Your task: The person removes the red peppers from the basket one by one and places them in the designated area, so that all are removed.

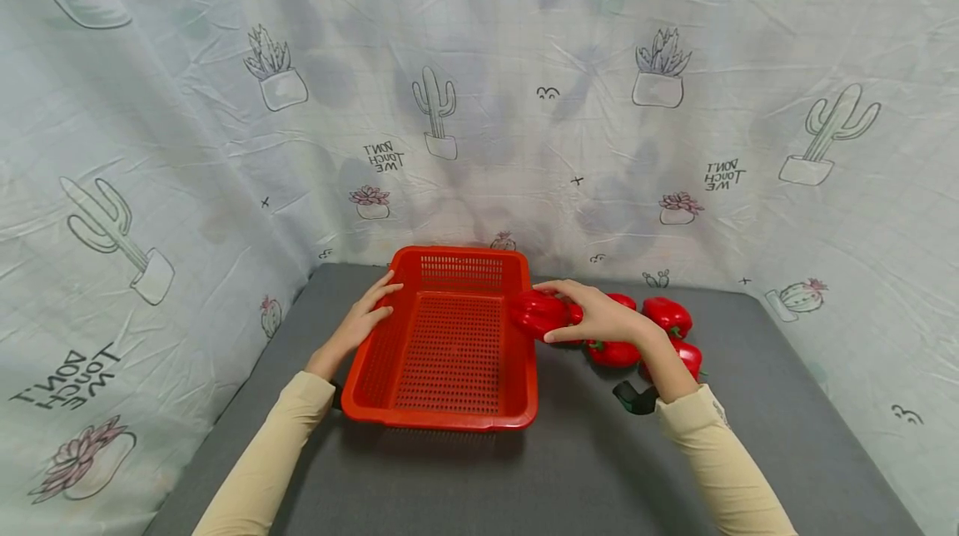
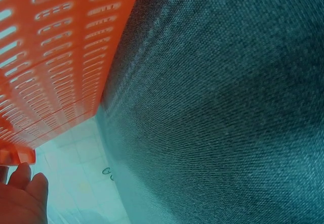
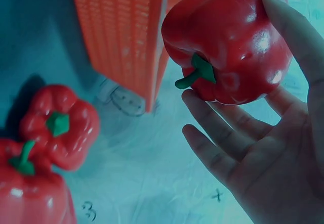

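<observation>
In the head view, my right hand [image 1: 603, 315] grips a red bell pepper [image 1: 538, 313] at the basket's right rim. Its green stem shows in the right wrist view, with the thumb across one side of the pepper [image 3: 233, 47] and fingers beneath. My left hand [image 1: 363, 324] holds the left rim of a red-orange plastic basket [image 1: 442, 419]. Some left fingertips [image 2: 21, 176] appear just by the rim in the left wrist view. Nothing lies on the visible perforated floor of the basket.
Several red bell peppers [image 1: 667, 315] with green stems lie grouped on the grey tabletop [image 1: 749, 403], right of the basket and partly behind my right arm. A white cloth [image 1: 479, 103] printed with cacti hangs around the table's back and sides.
</observation>
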A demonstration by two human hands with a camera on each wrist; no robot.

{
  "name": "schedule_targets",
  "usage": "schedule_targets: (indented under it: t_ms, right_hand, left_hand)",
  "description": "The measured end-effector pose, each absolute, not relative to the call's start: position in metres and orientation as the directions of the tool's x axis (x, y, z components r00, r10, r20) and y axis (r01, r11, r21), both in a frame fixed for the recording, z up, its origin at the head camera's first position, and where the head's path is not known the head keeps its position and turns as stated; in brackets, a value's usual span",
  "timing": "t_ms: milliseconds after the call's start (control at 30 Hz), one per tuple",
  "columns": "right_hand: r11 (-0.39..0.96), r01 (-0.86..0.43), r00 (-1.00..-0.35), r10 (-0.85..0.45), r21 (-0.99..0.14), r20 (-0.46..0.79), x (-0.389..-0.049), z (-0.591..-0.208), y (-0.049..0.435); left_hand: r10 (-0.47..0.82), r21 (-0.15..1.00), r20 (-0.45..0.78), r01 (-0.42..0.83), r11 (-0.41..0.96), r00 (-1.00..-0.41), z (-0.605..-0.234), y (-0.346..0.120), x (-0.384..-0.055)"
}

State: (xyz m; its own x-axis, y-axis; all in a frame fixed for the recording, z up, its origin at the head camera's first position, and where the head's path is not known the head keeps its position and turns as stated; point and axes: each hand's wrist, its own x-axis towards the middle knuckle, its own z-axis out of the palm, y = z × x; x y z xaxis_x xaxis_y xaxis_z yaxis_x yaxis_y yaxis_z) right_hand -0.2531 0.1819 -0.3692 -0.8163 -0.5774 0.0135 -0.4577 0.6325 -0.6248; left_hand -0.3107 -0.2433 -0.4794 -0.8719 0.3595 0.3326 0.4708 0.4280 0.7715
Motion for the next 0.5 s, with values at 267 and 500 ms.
schedule_targets:
  t_ms: [267,500]
  right_hand:
    - [0.647,-0.457,-0.828,-0.559,-0.610,0.027,-0.251,-0.379,0.205]
    - [0.681,-0.429,-0.853,-0.521,-0.593,0.018,-0.248,-0.390,0.218]
  left_hand:
    - [0.353,0.770,0.328,0.465,0.437,-0.876,-0.480,-0.243,-0.311]
    - [0.372,0.749,0.407,0.538,0.387,-0.834,-0.484,-0.244,-0.312]
